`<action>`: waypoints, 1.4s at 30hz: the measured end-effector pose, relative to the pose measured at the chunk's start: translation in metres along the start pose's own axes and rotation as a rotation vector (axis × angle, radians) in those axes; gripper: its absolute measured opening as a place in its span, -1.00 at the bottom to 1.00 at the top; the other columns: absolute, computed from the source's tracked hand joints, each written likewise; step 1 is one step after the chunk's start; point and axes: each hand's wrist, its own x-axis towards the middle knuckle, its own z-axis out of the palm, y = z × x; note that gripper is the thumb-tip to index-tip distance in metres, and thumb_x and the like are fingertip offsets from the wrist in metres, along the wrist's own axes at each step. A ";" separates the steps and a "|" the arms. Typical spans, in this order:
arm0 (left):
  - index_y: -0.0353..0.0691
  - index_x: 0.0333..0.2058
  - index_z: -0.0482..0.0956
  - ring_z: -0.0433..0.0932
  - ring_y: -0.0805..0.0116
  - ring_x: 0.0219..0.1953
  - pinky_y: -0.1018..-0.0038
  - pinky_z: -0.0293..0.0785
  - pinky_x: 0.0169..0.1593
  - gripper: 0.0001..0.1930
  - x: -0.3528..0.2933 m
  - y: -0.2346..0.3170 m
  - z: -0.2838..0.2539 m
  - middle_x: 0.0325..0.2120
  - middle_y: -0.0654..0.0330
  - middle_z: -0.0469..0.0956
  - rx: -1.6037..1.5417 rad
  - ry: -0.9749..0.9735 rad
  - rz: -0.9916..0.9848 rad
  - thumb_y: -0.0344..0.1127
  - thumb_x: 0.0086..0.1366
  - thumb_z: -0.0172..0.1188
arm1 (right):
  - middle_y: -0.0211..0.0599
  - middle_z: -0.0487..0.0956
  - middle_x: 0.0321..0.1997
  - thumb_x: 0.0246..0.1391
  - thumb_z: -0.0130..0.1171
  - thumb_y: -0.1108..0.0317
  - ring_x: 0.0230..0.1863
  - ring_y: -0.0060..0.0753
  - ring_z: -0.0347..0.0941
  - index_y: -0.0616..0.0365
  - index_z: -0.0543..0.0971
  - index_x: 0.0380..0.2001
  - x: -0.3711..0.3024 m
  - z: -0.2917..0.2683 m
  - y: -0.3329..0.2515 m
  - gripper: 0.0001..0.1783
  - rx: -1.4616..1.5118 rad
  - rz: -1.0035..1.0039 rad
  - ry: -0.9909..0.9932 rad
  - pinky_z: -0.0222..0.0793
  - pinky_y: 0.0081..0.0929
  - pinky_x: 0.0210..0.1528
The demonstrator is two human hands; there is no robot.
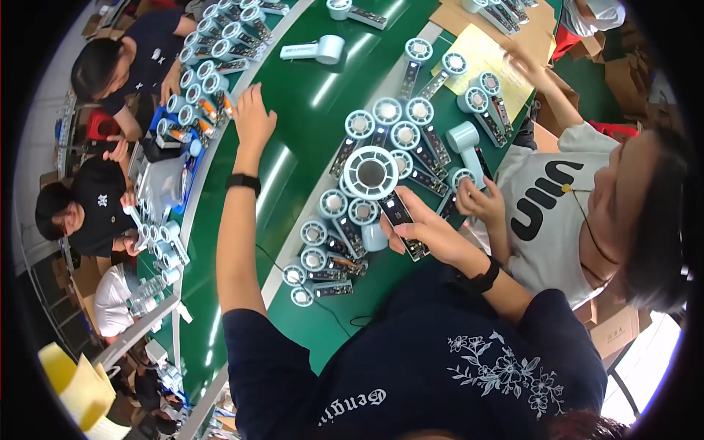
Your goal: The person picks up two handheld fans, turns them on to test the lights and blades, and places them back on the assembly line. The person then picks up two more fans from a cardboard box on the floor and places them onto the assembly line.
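Note:
My right hand (425,229) grips a light-blue handheld fan (371,174) by its handle. The handle's cover is off and a dark circuit board shows; the round grille faces up. Stretched out across the green table, my left hand (254,117) has its fingers apart and holds nothing that I can see. Its fingertips are close to a fan with an orange part (208,110) at the table's far edge. Below and around the held fan lie several more open-handled fans (387,111), grilles up, boards showing.
A lone fan (323,49) lies on the green table (293,88) beyond my left hand. More fans (231,37) crowd the far edge. On the right, a co-worker in a grey shirt (546,194) has one hand by the fans. Yellow paper (480,62) and cardboard lie at the upper right.

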 end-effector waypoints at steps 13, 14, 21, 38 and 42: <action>-0.04 0.07 0.30 0.27 0.29 0.09 0.13 0.14 0.16 -0.38 0.106 -0.004 0.072 -0.11 0.30 0.36 0.207 -0.090 0.254 -0.43 -0.04 0.21 | -0.29 0.38 -0.37 0.03 -0.02 0.33 -0.50 -0.51 0.32 0.23 0.13 0.15 0.003 -0.050 -0.005 -0.40 0.188 0.092 0.213 0.26 -0.58 -0.39; -0.05 0.01 0.32 0.30 0.27 0.07 0.15 0.19 0.13 -0.42 0.110 -0.001 0.065 -0.14 0.28 0.36 0.225 -0.133 0.287 -0.42 -0.07 0.24 | -0.29 0.38 -0.37 0.03 -0.02 0.33 -0.50 -0.51 0.32 0.23 0.13 0.15 0.005 -0.051 -0.004 -0.40 0.184 0.096 0.216 0.26 -0.58 -0.39; -0.12 -0.21 0.36 0.45 0.19 -0.11 0.29 0.40 -0.08 -0.58 0.073 -0.008 0.023 -0.23 0.22 0.34 0.062 -0.291 0.386 -0.37 -0.09 0.30 | -0.31 0.36 -0.38 0.02 -0.02 0.30 -0.50 -0.54 0.31 0.23 0.19 0.13 0.012 -0.047 0.004 -0.42 0.259 0.117 0.242 0.24 -0.58 -0.40; -0.28 -0.22 0.34 0.37 0.52 -0.61 0.57 0.31 -0.52 -0.56 -0.088 0.077 -0.009 -0.57 0.26 0.41 -1.066 -0.530 -0.564 -0.01 0.17 0.18 | -0.31 0.36 -0.37 0.03 -0.04 0.30 -0.50 -0.55 0.29 0.27 0.18 0.13 -0.017 -0.013 0.013 -0.42 0.047 -0.020 0.189 0.23 -0.61 -0.39; -0.25 -0.27 0.31 0.30 0.58 -0.61 0.60 0.25 -0.53 -0.64 -0.118 0.128 -0.094 -0.57 0.29 0.38 -1.363 -0.290 -0.667 0.00 0.33 -0.05 | -0.29 0.35 -0.37 0.04 -0.03 0.30 -0.50 -0.53 0.29 0.30 0.18 0.13 -0.029 0.002 0.009 -0.42 0.048 -0.053 0.155 0.24 -0.59 -0.40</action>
